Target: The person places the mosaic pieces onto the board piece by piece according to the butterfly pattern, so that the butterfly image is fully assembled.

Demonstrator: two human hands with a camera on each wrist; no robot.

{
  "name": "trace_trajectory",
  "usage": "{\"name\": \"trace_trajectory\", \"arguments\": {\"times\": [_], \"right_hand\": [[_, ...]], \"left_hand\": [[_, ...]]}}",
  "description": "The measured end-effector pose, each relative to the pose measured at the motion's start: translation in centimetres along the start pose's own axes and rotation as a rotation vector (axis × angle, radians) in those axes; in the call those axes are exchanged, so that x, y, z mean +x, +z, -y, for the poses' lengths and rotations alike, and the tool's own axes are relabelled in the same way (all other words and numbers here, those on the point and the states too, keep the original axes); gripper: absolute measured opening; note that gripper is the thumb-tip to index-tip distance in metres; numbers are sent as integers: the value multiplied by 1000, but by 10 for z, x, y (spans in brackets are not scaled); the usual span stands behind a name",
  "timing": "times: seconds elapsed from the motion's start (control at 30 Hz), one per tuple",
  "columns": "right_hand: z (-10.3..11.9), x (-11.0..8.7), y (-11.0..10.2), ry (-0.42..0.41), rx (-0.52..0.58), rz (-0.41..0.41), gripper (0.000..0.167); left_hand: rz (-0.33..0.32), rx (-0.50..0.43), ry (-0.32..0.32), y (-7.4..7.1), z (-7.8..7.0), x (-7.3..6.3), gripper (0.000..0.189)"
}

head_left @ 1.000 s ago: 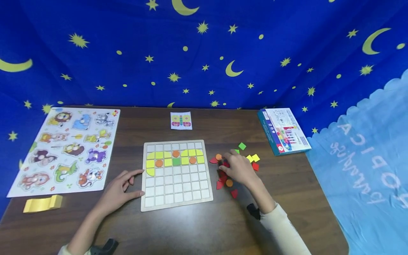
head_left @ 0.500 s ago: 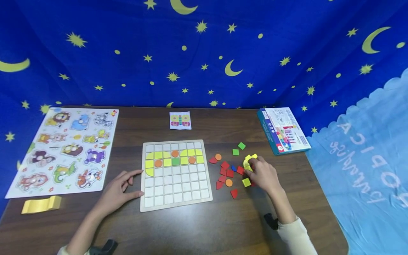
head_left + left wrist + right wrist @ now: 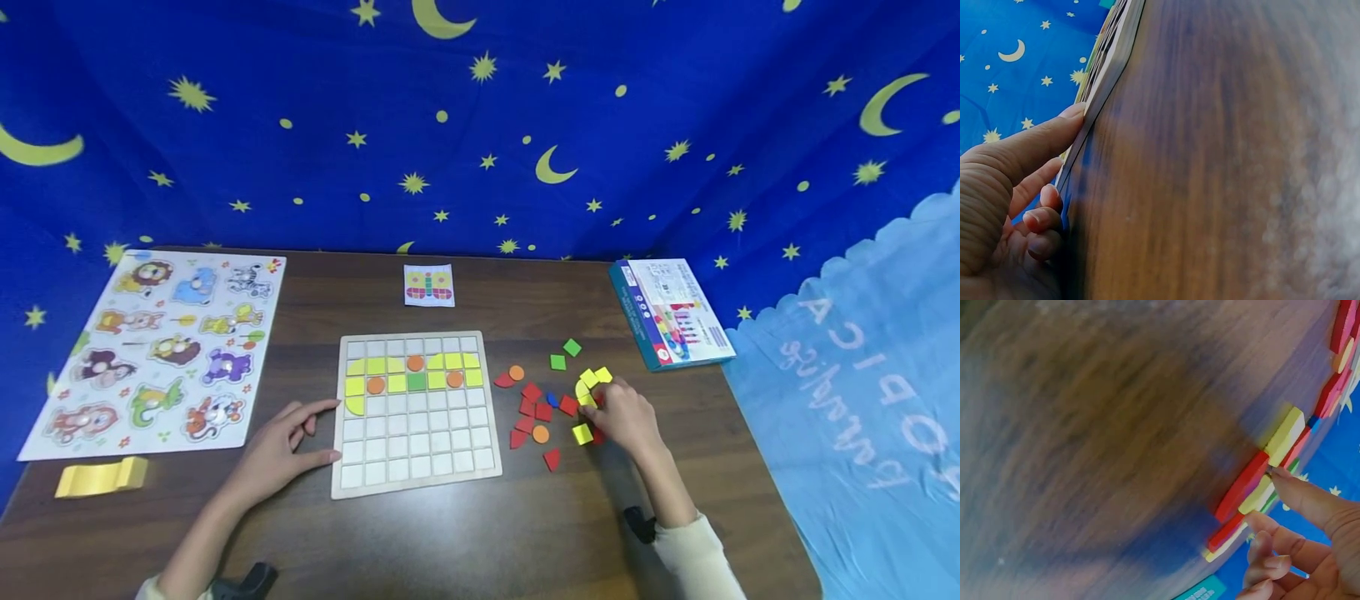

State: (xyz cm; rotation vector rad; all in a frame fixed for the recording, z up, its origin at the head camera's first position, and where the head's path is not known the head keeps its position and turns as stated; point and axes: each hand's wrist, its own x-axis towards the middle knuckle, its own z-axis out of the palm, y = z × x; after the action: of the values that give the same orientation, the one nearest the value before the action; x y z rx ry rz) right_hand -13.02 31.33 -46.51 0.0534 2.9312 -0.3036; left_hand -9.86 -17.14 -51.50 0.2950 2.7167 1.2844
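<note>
My left hand (image 3: 277,450) rests at the left edge of the wooden grid board (image 3: 491,476), its thumb and index fingertips touching the rim. On the board lie yellow squares and curved pieces, orange discs (image 3: 376,385) and a green square (image 3: 416,382). To the right, my right hand (image 3: 628,418) reaches down among loose pieces. In the right wrist view its thumb and index fingertip pinch a yellow piece (image 3: 1256,495), close by a red piece (image 3: 1242,485) and another yellow piece (image 3: 1285,436). The palm hides some pieces in the head view.
Red pieces (image 3: 543,412), a blue piece (image 3: 552,400) and green squares (image 3: 572,347) lie loose beside the board. A butterfly pattern card (image 3: 429,286) is behind it. An animal puzzle (image 3: 180,350) and yellow block (image 3: 101,477) are left; a box (image 3: 678,312) stands back right.
My right hand has moved right, from the red pieces to the yellow ones, uncovering the red pieces and a blue one. My left hand has stayed at the board's edge.
</note>
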Motion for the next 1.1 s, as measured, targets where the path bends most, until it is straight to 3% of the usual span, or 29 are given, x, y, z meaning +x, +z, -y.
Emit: {"name": "trace_trajectory", "arguments": {"times": [0.2,0.4,0.57,0.87,1.1], "right_hand": [[0,1,4,15,39,1,23],[2,0,4,3,29,-13,25],[11,0,0,-85,15,-57,20],[54,4,3,-230,32,-58,22],[100,9,12,-384,-35,-95,20]], "left_hand": [[-14,-1,21,-1,0,0,65],[6,6,-1,0,1,-2,66],[-1,18,-15,-1,1,-2,66],[14,2,-21,2,2,-1,65],[0,-2,-12,2,2,-1,65]]}}
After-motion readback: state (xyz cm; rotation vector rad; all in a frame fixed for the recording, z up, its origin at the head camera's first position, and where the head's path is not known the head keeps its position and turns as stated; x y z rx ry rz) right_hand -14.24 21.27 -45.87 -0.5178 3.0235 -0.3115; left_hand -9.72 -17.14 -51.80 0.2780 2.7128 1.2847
